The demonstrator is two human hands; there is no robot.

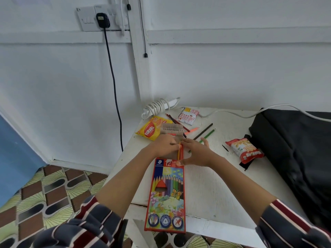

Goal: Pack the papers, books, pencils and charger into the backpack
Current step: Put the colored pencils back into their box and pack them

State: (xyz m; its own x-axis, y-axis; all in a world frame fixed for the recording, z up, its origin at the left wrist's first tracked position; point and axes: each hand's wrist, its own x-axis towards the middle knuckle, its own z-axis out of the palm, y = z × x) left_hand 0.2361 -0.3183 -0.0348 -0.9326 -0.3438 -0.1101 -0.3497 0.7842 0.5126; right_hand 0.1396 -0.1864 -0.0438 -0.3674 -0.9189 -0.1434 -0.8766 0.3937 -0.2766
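Striped sleeves (86, 221) in grey, maroon and white framed the bottom of the head view, with both bare forearms reaching forward over a white table (215, 185). Between the arms lay a long colourful pencil box (166, 194), its near end hanging over the table's front edge and its open far end under the hands. The left hand (164, 145) had its fingers curled together, pinching an orange and a red pencil, the pencils (179, 151), which stood partly inside the box's mouth. The right hand (195, 153) was laid beside them, its thumb pressed on the box's top right corner and its fingers straight and slightly spread.

Just beyond the hands a brown cardboard flap (172, 130) stuck out from the box. Loose pencils (204, 131), dark, green, red and orange, lay scattered on the table past the fingers. A yellow snack packet (149, 132) lay at the far left corner, a small packet (188, 115) behind the pencils, and a red snack packet (244, 150) to the right, touching the black backpack (295, 149) that lay on the table's right side. The white charger (159, 106), its cord coiled round it, lay at the far edge against the wall. A black plug (102, 19) sat in the wall socket above a patterned floor (44, 194).
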